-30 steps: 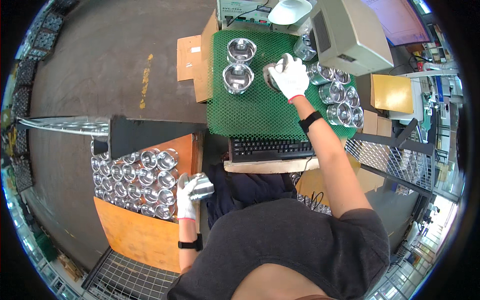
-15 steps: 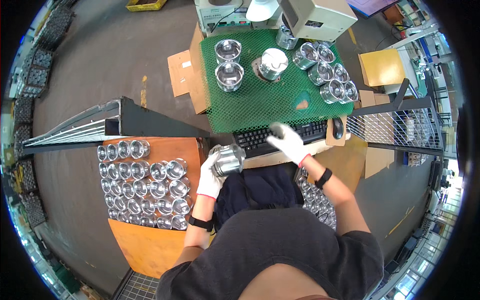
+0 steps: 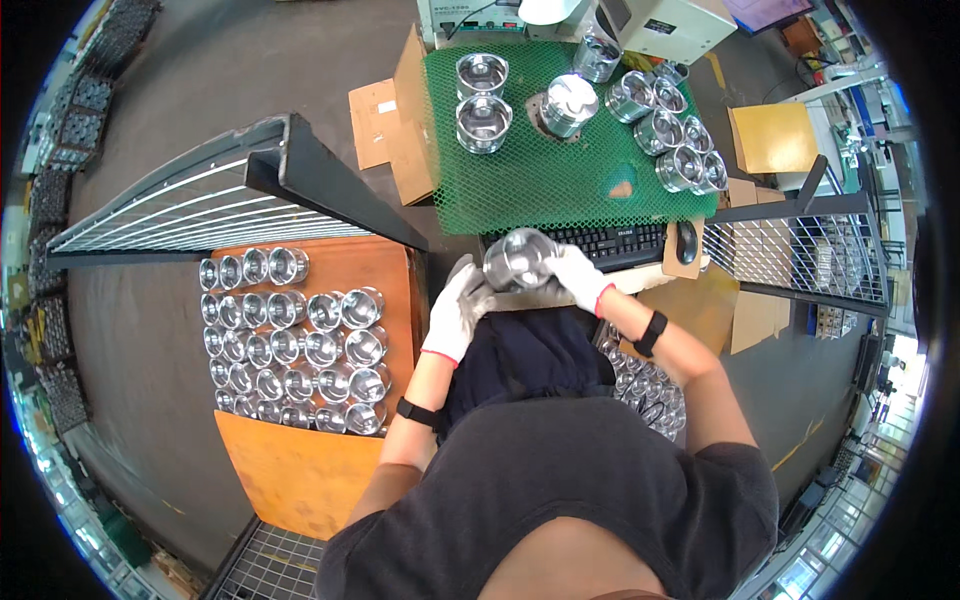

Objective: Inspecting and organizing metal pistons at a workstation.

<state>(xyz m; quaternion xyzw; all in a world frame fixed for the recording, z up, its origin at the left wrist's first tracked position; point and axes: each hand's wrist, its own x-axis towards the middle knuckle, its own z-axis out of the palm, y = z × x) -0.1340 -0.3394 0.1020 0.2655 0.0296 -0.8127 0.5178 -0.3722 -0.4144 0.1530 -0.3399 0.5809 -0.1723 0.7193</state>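
A shiny metal piston (image 3: 519,259), blurred by motion, is up in front of my body by the keyboard's left end. My right hand (image 3: 578,279), in a white glove, grips it from its right side. My left hand (image 3: 458,313), gloved too, is just left of the piston with fingers stretched and apart; a small gap seems to separate them. On the green mesh mat (image 3: 560,200) ahead, another piston (image 3: 570,104) stands on a round base. Two pistons (image 3: 484,123) are at the mat's left, and several more (image 3: 680,168) are grouped at its right.
Rows of pistons (image 3: 285,342) cover the brown board (image 3: 400,330) at my left, behind a dark metal rack frame (image 3: 300,180). A black keyboard (image 3: 625,245) and mouse (image 3: 686,242) line the mat's near edge. More pistons (image 3: 645,390) lie low at my right. Beige equipment (image 3: 680,30) stands at the back.
The piston has passed from my left hand to my right, moving right and up and tipping. My left hand has loosened off it. The whole view has shifted slightly.
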